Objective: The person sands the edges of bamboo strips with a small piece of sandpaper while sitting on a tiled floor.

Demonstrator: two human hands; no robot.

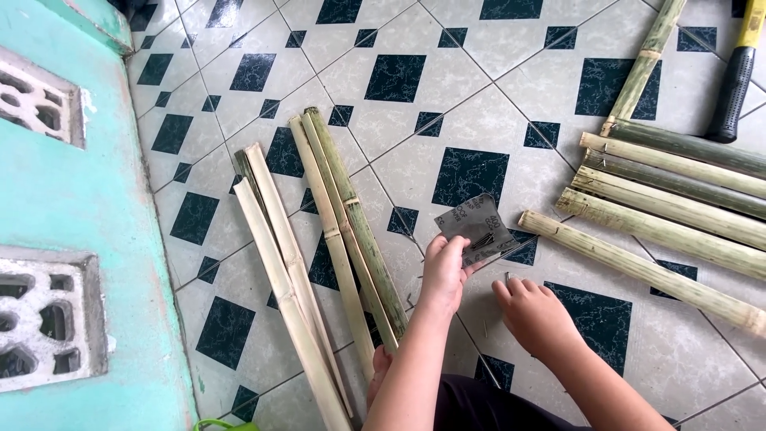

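Tiled floor [479,120] is hosting your work: your left hand [443,275] is pinching sandpaper [472,227]; your right hand [535,311], curled, is picking nails [507,277]. Split bamboo [319,255] at nine o'clock, whole culms [678,215] at two, all unjoined.

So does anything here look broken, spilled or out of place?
Nothing looks broken or spilled. The split bamboo strips lie in a loose fan on the tiled floor, the round bamboo poles in a rough row. The left hand holds a grey sheet of sandpaper; small nails lie scattered by the right hand.
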